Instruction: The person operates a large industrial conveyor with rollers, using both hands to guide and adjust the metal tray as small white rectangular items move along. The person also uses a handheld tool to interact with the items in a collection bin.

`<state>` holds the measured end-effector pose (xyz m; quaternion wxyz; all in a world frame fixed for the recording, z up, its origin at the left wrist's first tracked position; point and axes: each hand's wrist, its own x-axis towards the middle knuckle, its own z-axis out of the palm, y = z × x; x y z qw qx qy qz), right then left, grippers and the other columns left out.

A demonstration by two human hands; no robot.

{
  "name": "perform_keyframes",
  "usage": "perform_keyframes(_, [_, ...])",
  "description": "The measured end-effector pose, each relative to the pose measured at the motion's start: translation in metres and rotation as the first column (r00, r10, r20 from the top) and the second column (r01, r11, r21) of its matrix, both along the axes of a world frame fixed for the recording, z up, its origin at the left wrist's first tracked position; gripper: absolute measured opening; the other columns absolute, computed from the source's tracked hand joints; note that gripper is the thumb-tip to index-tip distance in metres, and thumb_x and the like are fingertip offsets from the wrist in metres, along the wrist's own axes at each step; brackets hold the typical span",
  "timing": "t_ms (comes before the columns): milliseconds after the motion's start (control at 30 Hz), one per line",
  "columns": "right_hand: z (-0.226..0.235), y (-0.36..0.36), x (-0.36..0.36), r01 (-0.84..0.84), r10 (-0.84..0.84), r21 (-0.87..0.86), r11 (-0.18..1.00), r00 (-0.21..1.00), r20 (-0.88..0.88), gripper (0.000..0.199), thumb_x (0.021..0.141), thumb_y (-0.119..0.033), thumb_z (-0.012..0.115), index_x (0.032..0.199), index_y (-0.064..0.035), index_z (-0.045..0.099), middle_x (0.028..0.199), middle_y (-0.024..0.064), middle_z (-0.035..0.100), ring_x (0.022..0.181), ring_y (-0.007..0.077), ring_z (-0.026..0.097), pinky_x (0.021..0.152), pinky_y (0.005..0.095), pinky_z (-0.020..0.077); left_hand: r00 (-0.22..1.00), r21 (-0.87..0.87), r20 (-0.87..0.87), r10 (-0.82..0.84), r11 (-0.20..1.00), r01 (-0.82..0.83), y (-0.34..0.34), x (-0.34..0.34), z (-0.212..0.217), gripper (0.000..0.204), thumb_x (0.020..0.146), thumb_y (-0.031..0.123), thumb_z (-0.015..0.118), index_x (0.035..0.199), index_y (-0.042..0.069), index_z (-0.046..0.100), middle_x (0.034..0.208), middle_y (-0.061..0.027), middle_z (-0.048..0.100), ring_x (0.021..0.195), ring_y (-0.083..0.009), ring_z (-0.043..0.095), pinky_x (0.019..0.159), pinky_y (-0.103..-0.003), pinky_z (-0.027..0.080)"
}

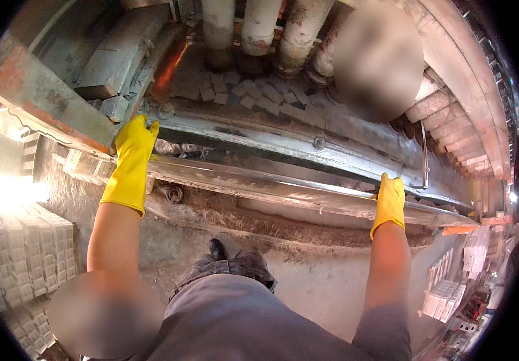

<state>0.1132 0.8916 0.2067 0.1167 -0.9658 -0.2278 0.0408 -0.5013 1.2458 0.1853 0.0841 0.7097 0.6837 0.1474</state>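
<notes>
A long flat metal bar (pixel 253 139) runs from the left across to the right in front of me. My left hand (pixel 132 153), in a long yellow rubber glove, is closed at its left end, with the fingertips curled. Further right my right hand (pixel 390 201), in a matching glove, has its fingers bent over the bar's near edge. The undersides of both grips are hidden. Just nearer to me, a metal ledge (pixel 259 180) lies roughly alongside, with a dark gap between it and the bar.
Behind the bar, several small square pieces (pixel 271 93) lie scattered below thick upright pipes (pixel 259 27). An orange glow (pixel 169 69) shows at the back left. Stacked white packs stand at left (pixel 25 253) and right (pixel 444 299). A rusty beam (pixel 43 96) borders the left.
</notes>
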Motion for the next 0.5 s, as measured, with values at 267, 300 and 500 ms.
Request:
perform_keyframes(267, [-0.01,0.023,0.032,0.1,-0.102,-0.125,0.987,0.995,-0.009,0.064,0.098,-0.055,0.057,0.131,-0.0006,0.066,0.125,0.0257,0.074,0.113,0.0406,0.074,0.097,0.05,0.055,0.997,-0.069,-0.064,0.045,0.996,-0.05,0.014,0.021,0.017,0.044,0.095,0.046,0.071,0.122,0.011,0.075,0.123,-0.0203,0.076,0.118,-0.0417,0.07,0.098,-0.05,0.056])
perform_keyframes(300, [-0.008,0.022,0.034,0.019,-0.019,-0.126,0.992,1.0,0.0,0.064,0.099,-0.055,0.057,0.132,-0.0005,0.066,0.123,0.0257,0.075,0.112,0.0404,0.074,0.096,0.0503,0.0552,0.997,-0.057,-0.066,0.046,0.997,-0.05,0.017,0.02,0.014,0.044,0.095,0.046,0.071,0.121,0.011,0.075,0.122,-0.02,0.076,0.117,-0.0416,0.07,0.098,-0.05,0.056])
perform_keyframes(500, [0.042,0.058,-0.008,0.204,-0.215,-0.073,0.976,0.952,-0.217,0.066,0.1,-0.055,0.056,0.137,-0.0002,0.064,0.116,0.0248,0.077,0.107,0.038,0.077,0.093,0.0495,0.0562,0.996,-0.061,-0.03,0.09,0.994,-0.091,0.026,0.023,0.009,0.046,0.096,0.047,0.07,0.125,0.012,0.074,0.124,-0.0193,0.076,0.118,-0.0412,0.07,0.1,-0.049,0.055])
